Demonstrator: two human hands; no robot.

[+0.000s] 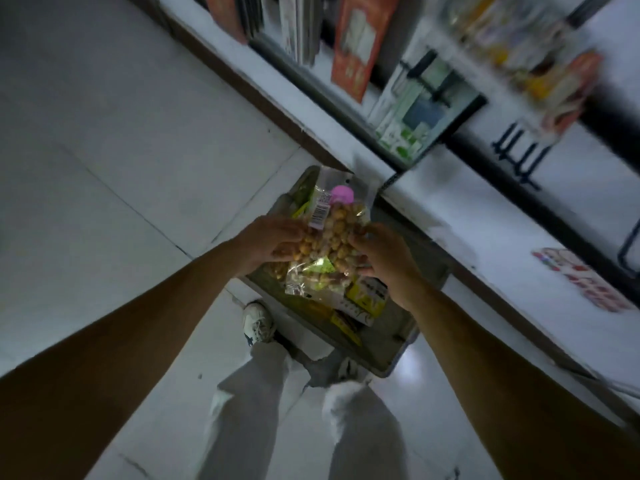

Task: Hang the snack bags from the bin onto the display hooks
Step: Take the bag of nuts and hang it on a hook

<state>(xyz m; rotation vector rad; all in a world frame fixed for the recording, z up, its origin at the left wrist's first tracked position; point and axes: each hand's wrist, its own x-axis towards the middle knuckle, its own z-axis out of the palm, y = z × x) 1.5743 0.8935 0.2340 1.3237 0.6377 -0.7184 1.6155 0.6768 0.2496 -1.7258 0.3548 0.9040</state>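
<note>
From my remote seat I look straight down through the head camera at a grey bin (394,358) on a pale tiled floor (104,168), and I place everything else from that bin. Directly above the bin, lifted clear of it, a clear snack bag (332,237) of golden, nut-like pieces is held between two bare hands. The left hand (273,242) curls its fingers round the bag's left edge and the right hand (384,254) curls round its right edge, so both grip the one bag and neither is free. The bag's top end, with a round pink label (341,195) and a barcode sticker (320,211), points away from the person, over the bin's far end. More packets (367,299), yellow and clear, lie inside the bin beneath the held bag. Beyond the bin and to its right stands the white display, where black hooks (519,157) jut out; they look bare, though blur makes that uncertain. A white shoe (258,322) stands just beside the bin's near left corner. I judge the step in hand to be the carry: one bag picked, not yet hung. The next move calls for raising the bag toward those hooks, finding the hole in its top strip, which I cannot make out here, and threading it onto a prong.
</note>
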